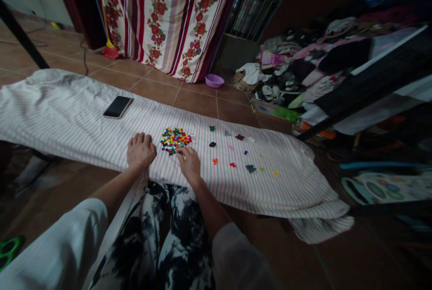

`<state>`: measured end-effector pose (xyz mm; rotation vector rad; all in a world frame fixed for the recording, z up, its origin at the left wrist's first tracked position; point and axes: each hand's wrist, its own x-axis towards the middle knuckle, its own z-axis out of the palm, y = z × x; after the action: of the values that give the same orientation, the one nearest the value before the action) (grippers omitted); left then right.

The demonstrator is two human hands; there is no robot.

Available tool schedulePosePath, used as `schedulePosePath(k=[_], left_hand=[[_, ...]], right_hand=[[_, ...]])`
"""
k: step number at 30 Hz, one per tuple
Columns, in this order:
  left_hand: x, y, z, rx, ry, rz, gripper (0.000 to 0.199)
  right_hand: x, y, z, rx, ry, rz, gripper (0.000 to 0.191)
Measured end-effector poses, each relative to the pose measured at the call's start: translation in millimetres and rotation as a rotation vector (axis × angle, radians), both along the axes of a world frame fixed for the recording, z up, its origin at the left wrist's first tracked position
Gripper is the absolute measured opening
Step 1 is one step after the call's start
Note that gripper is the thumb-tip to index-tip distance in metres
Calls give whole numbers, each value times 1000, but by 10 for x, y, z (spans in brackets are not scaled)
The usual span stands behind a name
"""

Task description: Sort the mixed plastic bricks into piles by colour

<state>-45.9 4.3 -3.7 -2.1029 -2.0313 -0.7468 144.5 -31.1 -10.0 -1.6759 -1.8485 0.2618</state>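
Note:
A pile of tiny multicoloured pieces point(177, 138), perhaps beads or small bricks, lies on a striped cloth point(84, 114). My right hand point(190, 164) is at the near right edge of this pile, thumb and forefinger pinched together. What sits between those fingertips is too small to make out. Left of the pile, my left hand point(141, 150) rests palm down on the cloth with nothing visible in it. To the right are small single-colour groups, among them a green group point(212, 128), a black group point(212, 144), an orange group point(215, 161) and a grey-blue group point(250, 169).
A phone point(118, 107) lies on the cloth to the left. Beyond the covered surface, a purple bowl point(214, 81) stands on the tiled floor beside a floral curtain point(162, 15). Heaped clothes point(313, 65) fill the right side, behind a dark metal bar point(337, 112).

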Motion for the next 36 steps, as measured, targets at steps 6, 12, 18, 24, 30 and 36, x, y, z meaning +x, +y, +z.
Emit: schedulePosePath(k=[6, 12, 18, 24, 30, 36], left_hand=[[3, -7, 8, 4, 9, 3, 34], [4, -4, 1, -9, -21, -6, 35], [4, 0, -6, 8, 30, 11, 33], [11, 2, -4, 1, 36, 16, 33], [7, 7, -5, 4, 55, 12, 33], [7, -11, 14, -4, 39, 5, 35]], right_hand=[[-1, -17, -1, 27, 49, 4, 19], [15, -1, -1, 33, 117, 37, 19], [39, 6, -22, 52, 211, -20, 18], [90, 10, -76, 46, 396, -143, 22], [157, 51, -95, 75, 507, -177, 22], [441, 120, 32, 113, 493, -207, 24]])
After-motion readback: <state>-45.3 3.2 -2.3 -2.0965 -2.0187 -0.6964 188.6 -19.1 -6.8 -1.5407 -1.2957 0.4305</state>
